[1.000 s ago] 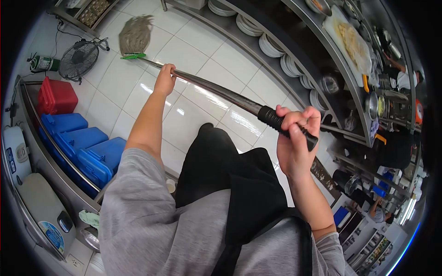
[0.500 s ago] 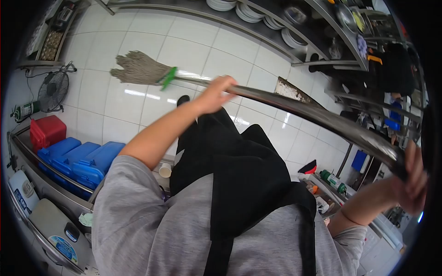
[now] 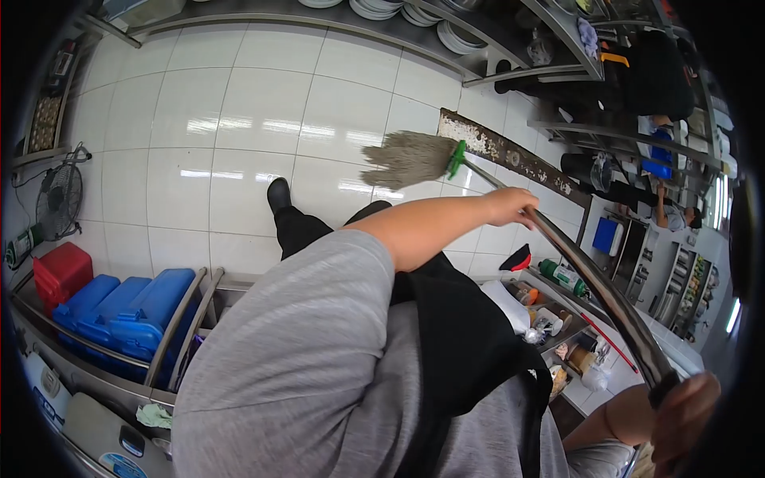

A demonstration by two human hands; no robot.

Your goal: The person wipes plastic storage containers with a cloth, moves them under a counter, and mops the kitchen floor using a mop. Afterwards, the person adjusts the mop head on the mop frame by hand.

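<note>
A mop with a grey string head [image 3: 410, 159], a green clamp [image 3: 456, 159] and a shiny metal handle [image 3: 594, 271] slants across the view. The strings fan out over white floor tiles beside a rusty strip in the floor. My left hand [image 3: 512, 207] is closed around the handle a short way behind the clamp. Lower right, my right hand [image 3: 685, 418] grips the dark upper end of the handle, partly blurred.
Stacked plates [image 3: 374, 8] line a metal shelf along the far side. A rusty floor strip [image 3: 510, 151] lies ahead. Blue bins [image 3: 155, 307], a red bin [image 3: 62, 277] and a fan [image 3: 60, 195] stand at left. Cluttered shelves [image 3: 550, 319] flank my right. People in dark clothes [image 3: 653, 80] are beyond.
The mop head has swung from the left to the middle, close to the rusty strip. My left hand has moved right and down with the handle; my right hand is lower.
</note>
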